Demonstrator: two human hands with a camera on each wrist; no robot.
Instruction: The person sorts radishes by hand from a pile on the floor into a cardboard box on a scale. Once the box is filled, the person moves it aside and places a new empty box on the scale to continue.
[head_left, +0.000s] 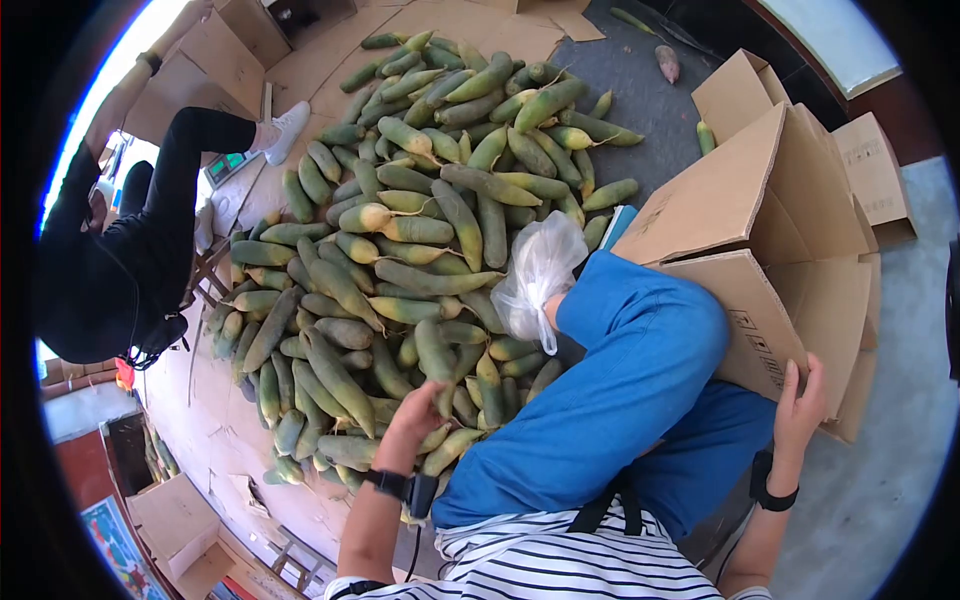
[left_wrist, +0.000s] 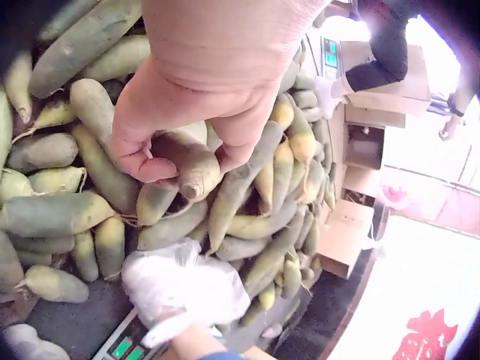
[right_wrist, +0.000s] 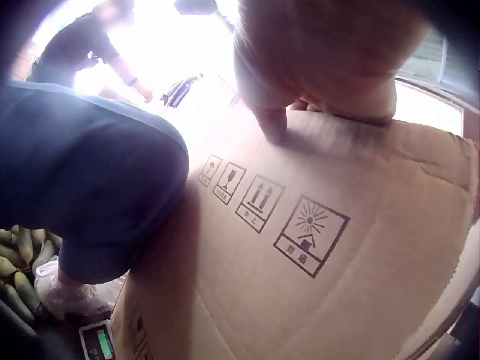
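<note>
My left hand [head_left: 420,412] grips one end of a green radish [head_left: 434,350] above the front of a large heap of green radishes [head_left: 400,255]. In the left wrist view, its thumb and fingers curl round the radish [left_wrist: 191,166], whose tip points away. At the right, my right hand [head_left: 803,402] holds the upper edge of a flap of an open cardboard box [head_left: 735,320]. The right wrist view shows fingers bent over that edge [right_wrist: 322,71], above printed handling symbols on the flap [right_wrist: 311,236].
A white plastic bag [head_left: 540,280] wraps my foot between heap and box. A scale with a green display [right_wrist: 99,343] stands beside the box. Another person [head_left: 120,230] sits at the left near a second scale [head_left: 222,168]. More cardboard boxes [head_left: 180,525] stand around the heap.
</note>
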